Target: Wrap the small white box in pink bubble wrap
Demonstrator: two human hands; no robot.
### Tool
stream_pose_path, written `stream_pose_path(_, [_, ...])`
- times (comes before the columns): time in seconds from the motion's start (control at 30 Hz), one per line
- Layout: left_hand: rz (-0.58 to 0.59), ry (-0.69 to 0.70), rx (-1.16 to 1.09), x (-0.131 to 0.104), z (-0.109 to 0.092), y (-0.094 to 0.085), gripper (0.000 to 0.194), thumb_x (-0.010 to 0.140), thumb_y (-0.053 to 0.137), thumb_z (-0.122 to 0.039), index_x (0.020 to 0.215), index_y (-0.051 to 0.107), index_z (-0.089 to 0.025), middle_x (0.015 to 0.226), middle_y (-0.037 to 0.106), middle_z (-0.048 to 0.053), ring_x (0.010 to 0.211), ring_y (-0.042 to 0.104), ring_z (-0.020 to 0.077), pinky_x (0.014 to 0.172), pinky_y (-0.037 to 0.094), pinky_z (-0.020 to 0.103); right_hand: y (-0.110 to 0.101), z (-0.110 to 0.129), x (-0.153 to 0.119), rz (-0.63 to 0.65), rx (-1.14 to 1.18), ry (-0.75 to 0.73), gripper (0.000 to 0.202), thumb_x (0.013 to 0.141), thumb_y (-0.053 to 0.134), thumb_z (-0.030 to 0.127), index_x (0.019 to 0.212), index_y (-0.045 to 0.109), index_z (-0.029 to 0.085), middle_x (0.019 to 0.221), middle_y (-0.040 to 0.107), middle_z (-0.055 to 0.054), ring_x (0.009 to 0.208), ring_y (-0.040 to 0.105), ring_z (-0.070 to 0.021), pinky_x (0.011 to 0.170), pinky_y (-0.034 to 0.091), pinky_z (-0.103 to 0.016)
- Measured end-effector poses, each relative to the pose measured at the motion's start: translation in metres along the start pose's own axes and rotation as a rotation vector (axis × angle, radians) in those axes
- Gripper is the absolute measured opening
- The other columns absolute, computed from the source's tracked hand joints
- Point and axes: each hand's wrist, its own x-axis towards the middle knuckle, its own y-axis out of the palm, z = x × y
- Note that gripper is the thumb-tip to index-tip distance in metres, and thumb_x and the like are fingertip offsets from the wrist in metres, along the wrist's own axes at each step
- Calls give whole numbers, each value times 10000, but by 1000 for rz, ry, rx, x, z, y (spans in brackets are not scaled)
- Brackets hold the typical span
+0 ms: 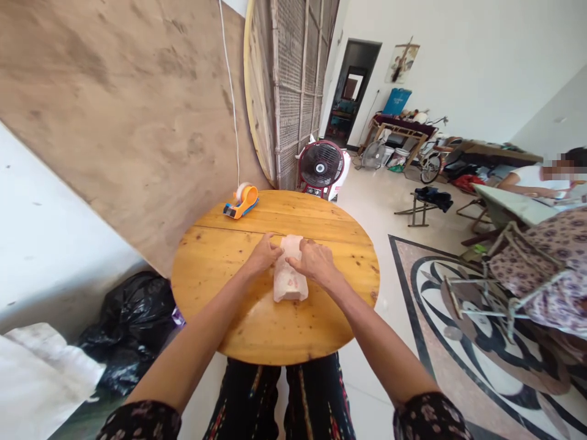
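A pale, translucent wrapped package [290,282] lies lengthwise on the round wooden table [220,293]. My left hand [265,253] is at the package's upper left edge, its fingers bent and their tips touching the wrap. Over the upper right side rests my right hand [313,260], thumb stretched across the wrap and the other fingers curled at the edge. What lies inside the wrap is hard to make out, apart from faint reddish marks near its lower end. An orange and blue tape dispenser [243,201] with a roll of tape stands at the table's back left.
A dark red fan [321,166] stands just behind the table. Black plastic bags [132,318] lie at the left. To the right are a small stool [419,208] and a person seated at another table [518,205]. A large board leans on the left wall.
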Motion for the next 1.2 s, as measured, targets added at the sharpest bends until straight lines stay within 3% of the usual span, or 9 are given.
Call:
stream_pose_path(0.1, [50, -25, -105, 11, 4, 7, 702, 683, 645, -207, 1331, 393, -111, 703, 592, -42, 492, 514, 95, 501, 387, 216, 6, -1, 3, -10, 43, 21, 485, 839, 546, 532, 1114, 606, 137, 1083, 681, -177, 954, 675, -310, 772, 477, -373])
stream_pose_path(0.3, [56, 40, -304, 19, 16, 8, 566, 655, 736, -243, 1172, 555, -101, 621, 564, -49, 492, 473, 80, 500, 363, 205, 31, 4, 19, -18, 125, 48, 537, 839, 514, 589, 1112, 600, 136, 1089, 683, -178, 941, 671, -316, 731, 455, -360])
stream_pose_path(0.5, [112, 25, -481, 22, 17, 22, 560, 578, 819, -289, 1075, 619, -126, 799, 673, 19, 683, 608, 130, 669, 466, 251, 35, -21, 26, -81, 205, 75, 257, 906, 402, 269, 945, 647, 200, 928, 729, -113, 829, 668, -256, 651, 363, -317])
stream_pose_path(0.7, [-6, 11, -492, 23, 18, 19, 517, 545, 798, -294, 1004, 615, -142, 831, 658, 12, 687, 595, 122, 666, 463, 248, 30, -48, 24, -165, 394, 118, 216, 865, 414, 252, 775, 606, 212, 735, 675, -51, 715, 592, -206, 613, 306, -290])
stream_pose_path(0.87, [-47, 36, -494, 27, 19, 15, 498, 558, 763, -283, 1006, 596, -141, 786, 621, -7, 674, 583, 111, 669, 454, 241, 45, -61, 34, -215, 607, 141, 216, 833, 430, 293, 639, 484, 215, 616, 540, -4, 628, 491, -167, 585, 290, -274])
stream_pose_path(0.97, [-112, 46, -390, 31, 20, 16, 496, 622, 709, -261, 1077, 567, -125, 718, 560, -28, 609, 533, 99, 609, 424, 226, 62, -66, 45, -214, 905, 141, 292, 821, 470, 383, 585, 436, 214, 574, 470, 25, 586, 445, -136, 566, 317, -252])
stream_pose_path(1.07, [-286, 104, -133, 29, 16, 12, 476, 685, 659, -284, 1118, 537, -131, 810, 580, 9, 667, 545, 126, 633, 435, 248, 75, -65, 52, -150, 1267, 266, 305, 755, 546, 432, 575, 424, 218, 523, 429, 51, 517, 410, -113, 505, 318, -233])
stream_pose_path(1.17, [-464, 246, 212, 16, 4, 1, 299, 710, 642, -361, 920, 580, -158, 860, 586, 24, 757, 542, 148, 691, 420, 261, 81, -60, 54, -126, 1402, 343, 290, 716, 565, 432, 582, 410, 226, 474, 391, 70, 443, 357, -97, 444, 274, -230])
stream_pose_path(1.2, [-432, 277, 311, 9, -1, -3, 250, 733, 619, -404, 792, 573, -166, 784, 572, 9, 742, 529, 150, 674, 399, 257, 82, -59, 55, -132, 1411, 344, 294, 711, 566, 435, 581, 401, 228, 465, 378, 74, 428, 337, -93, 433, 260, -231])
